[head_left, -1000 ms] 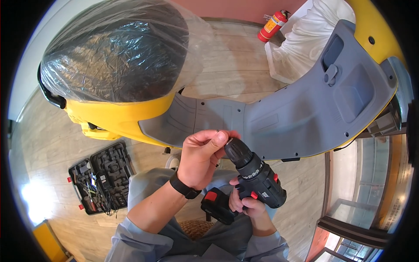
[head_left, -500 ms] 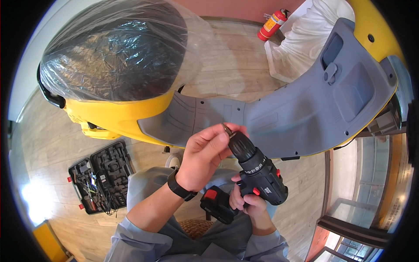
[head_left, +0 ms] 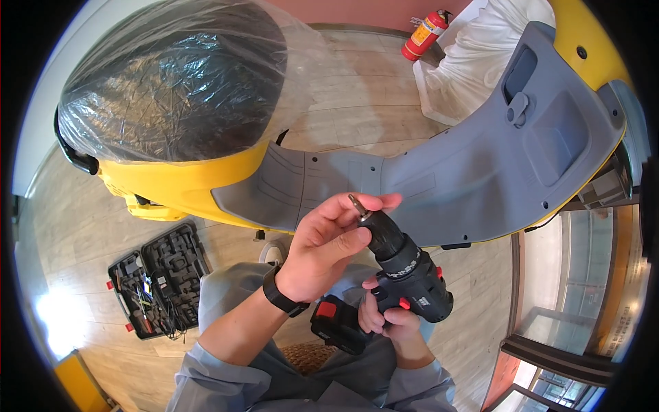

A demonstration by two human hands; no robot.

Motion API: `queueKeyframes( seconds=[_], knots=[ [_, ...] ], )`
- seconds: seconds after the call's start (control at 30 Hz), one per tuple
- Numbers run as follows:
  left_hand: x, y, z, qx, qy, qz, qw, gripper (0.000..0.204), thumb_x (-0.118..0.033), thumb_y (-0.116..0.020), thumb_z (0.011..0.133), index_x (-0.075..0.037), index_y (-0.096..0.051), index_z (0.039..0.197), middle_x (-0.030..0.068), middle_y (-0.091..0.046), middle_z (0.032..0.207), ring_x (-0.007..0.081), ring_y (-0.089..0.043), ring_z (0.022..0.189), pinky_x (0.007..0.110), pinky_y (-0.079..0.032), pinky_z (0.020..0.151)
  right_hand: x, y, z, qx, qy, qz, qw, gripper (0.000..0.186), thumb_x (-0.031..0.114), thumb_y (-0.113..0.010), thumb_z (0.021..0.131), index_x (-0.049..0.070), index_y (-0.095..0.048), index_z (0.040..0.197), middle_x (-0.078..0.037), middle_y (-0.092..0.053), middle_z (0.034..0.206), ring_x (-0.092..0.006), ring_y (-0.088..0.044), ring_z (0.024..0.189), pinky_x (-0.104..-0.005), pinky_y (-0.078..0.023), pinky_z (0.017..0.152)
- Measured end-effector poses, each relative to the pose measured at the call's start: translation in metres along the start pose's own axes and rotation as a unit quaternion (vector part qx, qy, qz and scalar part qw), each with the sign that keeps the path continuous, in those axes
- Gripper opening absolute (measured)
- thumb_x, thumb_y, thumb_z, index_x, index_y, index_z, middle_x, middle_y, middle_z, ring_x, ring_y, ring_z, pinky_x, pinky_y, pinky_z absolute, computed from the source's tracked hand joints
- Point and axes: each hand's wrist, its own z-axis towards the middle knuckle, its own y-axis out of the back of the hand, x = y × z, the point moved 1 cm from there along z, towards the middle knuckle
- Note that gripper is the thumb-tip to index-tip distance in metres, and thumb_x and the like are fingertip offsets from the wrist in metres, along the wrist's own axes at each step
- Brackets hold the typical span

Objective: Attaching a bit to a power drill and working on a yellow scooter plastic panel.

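A black cordless drill [head_left: 420, 292] with red accents lies across my lap, its nose tilted toward the upper left. My right hand [head_left: 392, 321] is wrapped round its grip, above the battery pack [head_left: 336, 323]. At the nose, my left hand [head_left: 319, 244] has its thumb against the black chuck [head_left: 384, 237] and its fingers reaching round the far side. A short metal bit [head_left: 356, 204] sticks out of the chuck, uncovered between thumb and fingers. Part of the left fingers is hidden behind the bit and chuck.
Ahead stands a yellow scooter with a grey footboard [head_left: 336, 180] and a plastic-covered seat [head_left: 185, 89]. An open black tool case [head_left: 175, 264] lies on the floor at left. A red fire extinguisher [head_left: 424, 38] stands beyond, beside a white cloth [head_left: 480, 62].
My left thumb has slid from the bit down to the chuck, and the fingers have loosened and straightened, baring the bit. My right hand keeps its hold on the drill.
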Motion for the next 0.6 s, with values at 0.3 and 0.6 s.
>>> queueKeyframes(
  seconds=[0.3,0.6],
  knots=[
    [0.0046,0.0036,-0.0052,-0.059,0.048,-0.01,0.997,0.046,-0.016,-0.067,0.094,-0.003,-0.053,0.136,0.0126,-0.059,0.133,0.0267,-0.052,0.131,0.041,-0.043,0.107,-0.0014,0.0003,-0.0012,-0.027,0.003,-0.021,0.999,0.065,0.026,-0.067,0.082,0.002,-0.045,0.138,-0.003,-0.046,0.063,-0.0144,-0.045,0.046,-0.0322,-0.042,0.051],
    [0.0016,0.0034,-0.005,-0.042,0.052,-0.036,0.997,0.044,-0.016,-0.062,0.096,-0.003,-0.053,0.137,0.0137,-0.059,0.135,0.0293,-0.051,0.133,0.043,-0.043,0.107,-0.0004,-0.0024,-0.0007,-0.032,-0.006,-0.044,0.999,0.065,0.026,-0.067,0.082,0.001,-0.044,0.138,-0.004,-0.046,0.063,-0.0147,-0.046,0.047,-0.0321,-0.042,0.051]
  ],
)
